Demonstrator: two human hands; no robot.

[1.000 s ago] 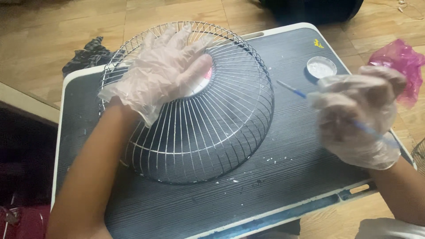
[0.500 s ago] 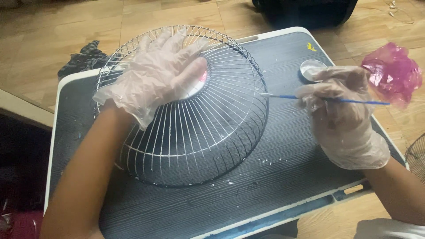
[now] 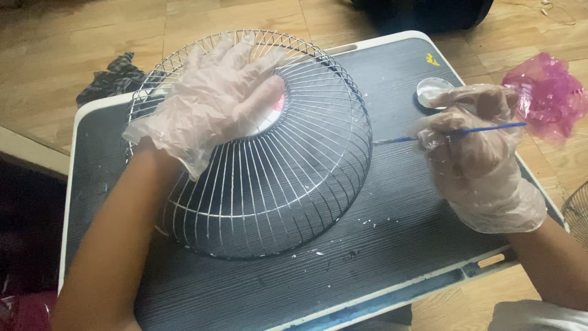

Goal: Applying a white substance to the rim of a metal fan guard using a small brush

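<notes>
A round wire fan guard [image 3: 288,184] lies dome-up on a dark grey lap table [image 3: 392,245]. My left hand [image 3: 211,101], in a loose clear plastic glove, rests flat on the guard's top over its pink and white centre disc. My right hand [image 3: 474,156], also gloved, pinches a thin blue paintbrush [image 3: 490,129]. The brush lies nearly level, and its tip [image 3: 380,141] touches the guard's right rim. A small round lid with white paint [image 3: 433,91] sits on the table just behind my right hand.
White paint flecks dot the table near the guard's lower edge. A crumpled pink plastic bag [image 3: 545,92] lies on the wooden floor at right. A dark cloth [image 3: 113,76] lies on the floor at upper left. Part of another wire guard [image 3: 577,214] shows at the right edge.
My right hand lifted the brush from a slanted hold near the table, swung it level, and brought its tip leftward to the guard's right rim. My left hand stayed on the guard.
</notes>
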